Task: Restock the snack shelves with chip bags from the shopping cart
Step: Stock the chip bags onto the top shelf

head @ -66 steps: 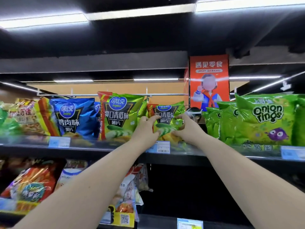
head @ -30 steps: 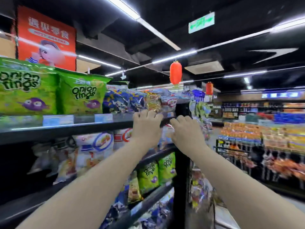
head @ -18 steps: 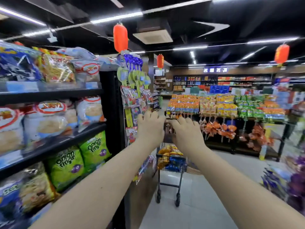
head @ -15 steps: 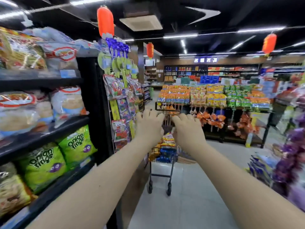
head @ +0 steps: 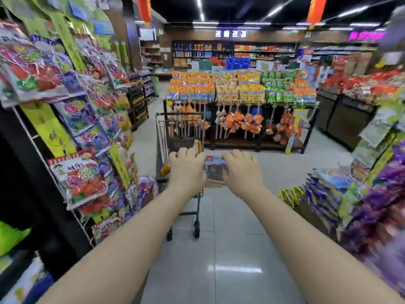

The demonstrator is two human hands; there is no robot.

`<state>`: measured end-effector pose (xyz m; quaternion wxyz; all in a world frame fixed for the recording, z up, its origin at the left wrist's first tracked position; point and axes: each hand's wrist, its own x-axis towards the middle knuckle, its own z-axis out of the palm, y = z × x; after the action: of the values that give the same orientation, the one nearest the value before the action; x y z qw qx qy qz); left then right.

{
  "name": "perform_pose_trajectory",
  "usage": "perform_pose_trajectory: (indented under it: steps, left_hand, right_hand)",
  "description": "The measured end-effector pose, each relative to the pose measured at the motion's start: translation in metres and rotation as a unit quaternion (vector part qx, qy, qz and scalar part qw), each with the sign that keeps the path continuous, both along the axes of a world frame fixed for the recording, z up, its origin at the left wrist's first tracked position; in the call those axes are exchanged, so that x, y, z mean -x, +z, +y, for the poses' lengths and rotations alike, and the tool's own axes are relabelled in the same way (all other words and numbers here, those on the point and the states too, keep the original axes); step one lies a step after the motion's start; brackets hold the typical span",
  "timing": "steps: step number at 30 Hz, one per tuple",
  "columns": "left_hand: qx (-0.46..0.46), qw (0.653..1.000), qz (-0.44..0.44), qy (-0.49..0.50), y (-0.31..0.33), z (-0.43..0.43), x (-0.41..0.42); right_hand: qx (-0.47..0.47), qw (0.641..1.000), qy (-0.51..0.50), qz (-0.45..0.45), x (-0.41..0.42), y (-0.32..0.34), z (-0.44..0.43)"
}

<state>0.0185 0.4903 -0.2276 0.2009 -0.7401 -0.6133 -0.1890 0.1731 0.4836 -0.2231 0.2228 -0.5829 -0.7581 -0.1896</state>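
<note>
The shopping cart [head: 179, 137] stands in the aisle just ahead of me, a black wire basket on wheels with an orange bag low inside. Both my arms reach out over its near end. A blue chip bag [head: 215, 170] with a red top edge sits between my hands and reaches past the cart's right rim. My left hand [head: 186, 170] grips its left side and my right hand [head: 241, 172] grips its right side, fingers curled forward over it. The bag's edges are hidden behind both hands.
A hanging rack of candy packets [head: 83, 132] lines the left, close to the cart. Purple and blue bags [head: 341, 194] are piled low on the right. A display table of orange and green snack bags [head: 241, 91] blocks the aisle's far end. Tiled floor [head: 230, 249] lies between.
I have turned away from the snack shelf with empty hands and faced the aisle. My hands have come down over the cart, and the blue bag now sits between them.
</note>
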Motion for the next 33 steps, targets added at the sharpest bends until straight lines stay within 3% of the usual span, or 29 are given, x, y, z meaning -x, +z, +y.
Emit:
perform_pose_trajectory:
  steps: [13, 23, 33]
  left_hand:
    - [0.168, 0.985, -0.031, -0.032, -0.122, 0.230, -0.061]
    - [0.254, 0.955, -0.114, 0.103, -0.186, 0.405, -0.094]
    - [0.315, 0.913, -0.151, 0.211, -0.231, 0.531, -0.056]
  right_hand:
    - [0.195, 0.979, -0.033, 0.042, -0.052, -0.144, 0.235]
    - [0.276, 0.959, 0.062, 0.022, -0.096, -0.204, 0.429]
    - [0.355, 0.922, 0.156, 0.014, -0.058, -0.242, 0.591]
